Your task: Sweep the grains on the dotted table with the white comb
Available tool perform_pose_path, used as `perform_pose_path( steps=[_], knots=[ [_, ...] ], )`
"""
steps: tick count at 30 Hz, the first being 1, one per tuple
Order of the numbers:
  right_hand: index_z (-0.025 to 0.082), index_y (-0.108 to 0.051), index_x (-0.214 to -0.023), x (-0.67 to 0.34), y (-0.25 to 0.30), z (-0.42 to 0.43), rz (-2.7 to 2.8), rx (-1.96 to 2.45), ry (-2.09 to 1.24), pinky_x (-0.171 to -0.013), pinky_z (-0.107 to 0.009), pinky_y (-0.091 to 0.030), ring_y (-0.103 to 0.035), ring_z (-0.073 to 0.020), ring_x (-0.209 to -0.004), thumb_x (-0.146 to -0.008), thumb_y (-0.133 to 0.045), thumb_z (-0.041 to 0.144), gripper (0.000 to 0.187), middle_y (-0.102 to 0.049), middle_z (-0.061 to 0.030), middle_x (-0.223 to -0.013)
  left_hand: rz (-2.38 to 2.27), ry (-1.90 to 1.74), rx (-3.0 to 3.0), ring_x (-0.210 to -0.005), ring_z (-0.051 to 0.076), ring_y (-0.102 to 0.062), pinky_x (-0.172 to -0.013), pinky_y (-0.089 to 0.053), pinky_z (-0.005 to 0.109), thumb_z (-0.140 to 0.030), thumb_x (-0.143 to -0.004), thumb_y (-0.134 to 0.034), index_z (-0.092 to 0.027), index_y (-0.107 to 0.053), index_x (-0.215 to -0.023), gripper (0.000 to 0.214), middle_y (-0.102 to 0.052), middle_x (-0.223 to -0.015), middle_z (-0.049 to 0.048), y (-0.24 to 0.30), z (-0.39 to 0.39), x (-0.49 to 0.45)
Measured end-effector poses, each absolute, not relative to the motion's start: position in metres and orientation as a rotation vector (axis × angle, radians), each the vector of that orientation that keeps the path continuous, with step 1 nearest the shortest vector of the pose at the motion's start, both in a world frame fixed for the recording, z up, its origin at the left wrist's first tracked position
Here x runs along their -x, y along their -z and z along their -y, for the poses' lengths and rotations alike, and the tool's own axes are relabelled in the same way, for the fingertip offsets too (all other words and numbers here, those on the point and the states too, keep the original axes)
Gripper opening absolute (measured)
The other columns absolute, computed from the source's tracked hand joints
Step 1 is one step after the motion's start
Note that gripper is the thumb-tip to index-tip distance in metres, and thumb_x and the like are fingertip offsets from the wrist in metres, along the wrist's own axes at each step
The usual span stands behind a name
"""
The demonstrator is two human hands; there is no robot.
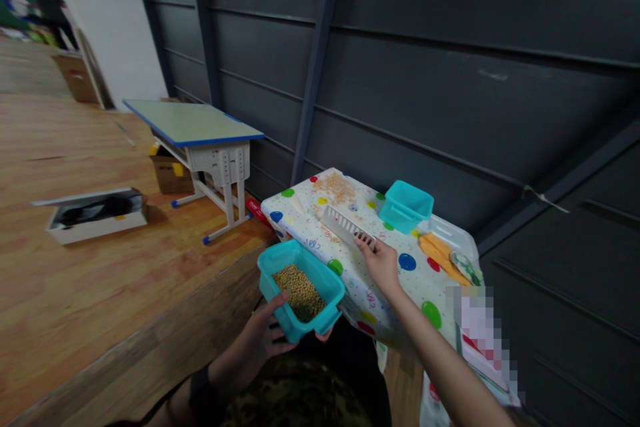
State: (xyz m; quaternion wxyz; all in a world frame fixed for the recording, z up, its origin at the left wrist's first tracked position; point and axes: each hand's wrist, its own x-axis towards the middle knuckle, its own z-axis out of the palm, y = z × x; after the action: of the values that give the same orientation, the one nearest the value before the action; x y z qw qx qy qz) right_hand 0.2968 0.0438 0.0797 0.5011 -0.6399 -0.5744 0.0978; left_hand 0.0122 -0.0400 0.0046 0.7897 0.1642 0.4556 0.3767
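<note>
My left hand (267,337) grips a teal plastic tub (300,288) from below and holds it just off the near left edge of the table. The tub holds a heap of small tan beans (301,293). My right hand (381,263) reaches over the table (360,273), which has a white cloth with coloured dots. Its fingers are closed on the near end of a white slotted scraper (346,226) that lies flat on the cloth. A scatter of tan grains (336,188) lies beyond the scraper at the far left of the table.
A second teal tub (405,205) stands at the table's back, with orange cloths (440,252) and a small patterned dish (466,267) to its right. A dark panelled wall rises behind. On the wooden floor to the left stand a school desk (200,130) and an open white box (95,213).
</note>
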Motion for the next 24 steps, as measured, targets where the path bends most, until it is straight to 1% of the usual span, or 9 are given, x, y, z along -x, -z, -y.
perform_pose_path(
  steps=[5,8,11,16,21,24],
  knots=[
    [0.023,-0.055,-0.055,-0.2927,-0.0798,-0.0435,1.389,1.539,-0.260,-0.055,-0.028,-0.030,-0.036,-0.0134,-0.057,-0.081,-0.063,0.080,0.063,-0.042,0.0026,-0.054,-0.990,-0.805,-0.349,-0.091,0.031,-0.080,-0.089,-0.066,0.050,-0.051,-0.096,-0.076,-0.019,-0.061,-0.142,0.058,-0.081,-0.115,0.0155,-0.0057,0.0390,-0.0133],
    [0.023,-0.054,-0.055,-0.2918,-0.0809,-0.0439,1.392,1.541,-0.248,-0.056,-0.029,-0.032,-0.036,-0.0136,-0.057,-0.082,-0.062,0.080,0.063,-0.041,0.0029,-0.054,-0.996,-0.795,-0.346,-0.092,0.032,-0.080,-0.091,-0.064,0.051,-0.052,-0.095,-0.076,-0.017,-0.060,-0.144,0.061,-0.081,-0.120,0.0191,-0.0089,0.0389,-0.0134],
    [0.024,-0.053,-0.055,-0.2915,-0.0823,-0.0453,1.393,1.542,-0.226,-0.057,-0.029,-0.033,-0.036,-0.0141,-0.056,-0.083,-0.061,0.081,0.063,-0.040,0.0028,-0.054,-0.967,-0.797,-0.371,-0.096,0.033,-0.080,-0.094,-0.063,0.051,-0.056,-0.092,-0.079,-0.017,-0.060,-0.146,0.069,-0.080,-0.128,0.0217,-0.0085,0.0390,-0.0133],
    [0.025,-0.049,-0.055,-0.2906,-0.0819,-0.0482,1.394,1.531,-0.215,-0.054,-0.028,-0.030,-0.033,-0.0138,-0.057,-0.083,-0.061,0.083,0.065,-0.038,0.0036,-0.051,-0.990,-0.807,-0.355,-0.094,0.034,-0.080,-0.093,-0.063,0.053,-0.056,-0.091,-0.080,-0.017,-0.056,-0.152,0.077,-0.079,-0.132,0.0234,-0.0024,0.0387,-0.0131],
    [0.025,-0.047,-0.054,-0.2902,-0.0794,-0.0482,1.417,1.519,-0.258,-0.054,-0.028,-0.027,-0.030,-0.0125,-0.056,-0.082,-0.062,0.081,0.064,-0.037,0.0043,-0.053,-0.944,-0.813,-0.396,-0.107,0.038,-0.080,-0.095,-0.062,0.053,-0.061,-0.086,-0.082,-0.018,-0.053,-0.156,0.087,-0.077,-0.140,0.0244,-0.0027,0.0397,-0.0116],
    [0.026,-0.046,-0.054,-0.2916,-0.0796,-0.0497,1.406,1.531,-0.247,-0.055,-0.028,-0.027,-0.030,-0.0124,-0.056,-0.082,-0.061,0.081,0.064,-0.036,0.0044,-0.054,-0.960,-0.803,-0.394,-0.107,0.038,-0.080,-0.094,-0.063,0.052,-0.061,-0.086,-0.082,-0.017,-0.053,-0.154,0.086,-0.077,-0.139,0.0245,-0.0053,0.0400,-0.0109]
  ],
)
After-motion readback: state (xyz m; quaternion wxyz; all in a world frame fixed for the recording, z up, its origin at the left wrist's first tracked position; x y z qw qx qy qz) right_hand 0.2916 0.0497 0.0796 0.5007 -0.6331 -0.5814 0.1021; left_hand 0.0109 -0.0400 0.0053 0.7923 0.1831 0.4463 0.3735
